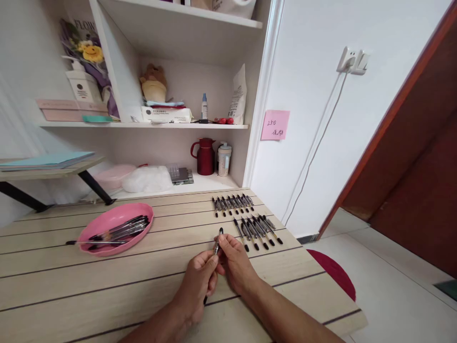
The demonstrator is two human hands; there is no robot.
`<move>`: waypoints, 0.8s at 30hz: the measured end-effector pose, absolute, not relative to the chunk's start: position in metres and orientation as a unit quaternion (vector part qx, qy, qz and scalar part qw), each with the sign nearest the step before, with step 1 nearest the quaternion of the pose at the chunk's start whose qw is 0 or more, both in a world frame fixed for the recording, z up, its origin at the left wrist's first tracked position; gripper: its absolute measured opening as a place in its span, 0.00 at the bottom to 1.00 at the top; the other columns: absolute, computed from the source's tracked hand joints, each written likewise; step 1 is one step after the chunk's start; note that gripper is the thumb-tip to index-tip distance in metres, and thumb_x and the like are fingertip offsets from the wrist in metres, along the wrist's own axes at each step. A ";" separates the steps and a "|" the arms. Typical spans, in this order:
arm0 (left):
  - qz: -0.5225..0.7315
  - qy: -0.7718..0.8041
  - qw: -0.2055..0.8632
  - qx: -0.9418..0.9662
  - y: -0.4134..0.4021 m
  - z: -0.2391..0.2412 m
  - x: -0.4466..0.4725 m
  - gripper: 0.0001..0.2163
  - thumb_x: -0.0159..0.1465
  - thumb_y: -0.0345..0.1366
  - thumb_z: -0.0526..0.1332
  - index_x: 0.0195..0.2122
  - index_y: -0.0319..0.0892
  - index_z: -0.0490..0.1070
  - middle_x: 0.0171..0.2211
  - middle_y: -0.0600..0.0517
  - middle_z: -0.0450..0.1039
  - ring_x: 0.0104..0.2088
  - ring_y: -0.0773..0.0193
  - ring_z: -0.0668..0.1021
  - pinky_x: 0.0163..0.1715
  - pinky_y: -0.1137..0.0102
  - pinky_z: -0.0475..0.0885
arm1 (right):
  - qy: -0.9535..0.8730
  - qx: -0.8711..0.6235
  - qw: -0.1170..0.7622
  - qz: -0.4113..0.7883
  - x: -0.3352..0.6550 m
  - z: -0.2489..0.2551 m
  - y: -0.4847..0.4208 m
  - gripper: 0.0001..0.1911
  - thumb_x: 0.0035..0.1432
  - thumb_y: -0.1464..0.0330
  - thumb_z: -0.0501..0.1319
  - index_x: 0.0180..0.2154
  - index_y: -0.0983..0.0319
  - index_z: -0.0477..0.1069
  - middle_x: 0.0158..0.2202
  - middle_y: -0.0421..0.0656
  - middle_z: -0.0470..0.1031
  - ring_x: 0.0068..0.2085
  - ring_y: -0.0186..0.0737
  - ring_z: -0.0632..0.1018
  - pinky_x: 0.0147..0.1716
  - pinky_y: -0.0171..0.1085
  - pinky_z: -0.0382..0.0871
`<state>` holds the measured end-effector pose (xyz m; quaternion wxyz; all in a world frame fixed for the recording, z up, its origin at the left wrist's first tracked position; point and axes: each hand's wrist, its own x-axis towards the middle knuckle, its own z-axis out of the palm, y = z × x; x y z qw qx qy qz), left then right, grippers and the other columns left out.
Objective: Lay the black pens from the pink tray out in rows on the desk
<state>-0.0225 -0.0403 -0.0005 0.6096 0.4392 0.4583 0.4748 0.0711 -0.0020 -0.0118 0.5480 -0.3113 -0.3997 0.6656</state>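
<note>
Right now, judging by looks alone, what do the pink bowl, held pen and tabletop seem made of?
Pink bowl: probably plastic, evenly coloured with a soft sheen. Held pen: likely plastic, glossy where light catches it, though partly covered. Tabletop: wood or laminate, fairly matt, pale with dark lines.

Above the bench (150, 281), the left hand (200, 278) and right hand (237, 262) held a pen (216, 247) in their fingers (225, 244). Two rows of pens (260, 229) lay beyond; a pink bowl (121, 213) at left contained more pens (125, 230), and a red jug (206, 159) stood on the shelf (210, 182) behind.
</note>
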 end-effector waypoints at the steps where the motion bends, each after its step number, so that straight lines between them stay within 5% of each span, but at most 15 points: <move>1: 0.478 0.466 0.602 0.438 -0.040 -0.001 -0.021 0.11 0.53 0.43 0.57 0.27 0.39 0.64 0.20 0.56 0.65 0.12 0.79 0.56 0.10 0.80 0.46 | -0.398 -0.310 0.547 0.668 0.070 -0.012 -0.002 0.18 0.47 0.55 0.58 0.23 0.62 0.58 0.14 0.31 0.59 0.10 0.23 0.56 0.09 0.27 0.45; 15: 0.459 0.388 0.679 0.421 -0.046 0.003 -0.023 0.09 0.57 0.41 0.55 0.33 0.41 0.62 0.22 0.58 0.64 0.11 0.80 0.54 0.10 0.79 0.44 | -0.385 -0.302 0.581 0.650 0.080 -0.006 0.005 0.13 0.46 0.61 0.62 0.24 0.65 0.66 0.19 0.37 0.67 0.20 0.25 0.63 0.20 0.27 0.57; 24: 0.440 0.383 0.705 0.404 -0.044 -0.001 -0.026 0.13 0.57 0.40 0.54 0.42 0.40 0.63 0.21 0.57 0.65 0.10 0.79 0.58 0.10 0.78 0.46 | -0.321 -0.334 0.634 0.620 0.104 0.004 0.029 0.20 0.43 0.57 0.63 0.37 0.61 0.68 0.24 0.37 0.68 0.24 0.29 0.70 0.23 0.29 0.62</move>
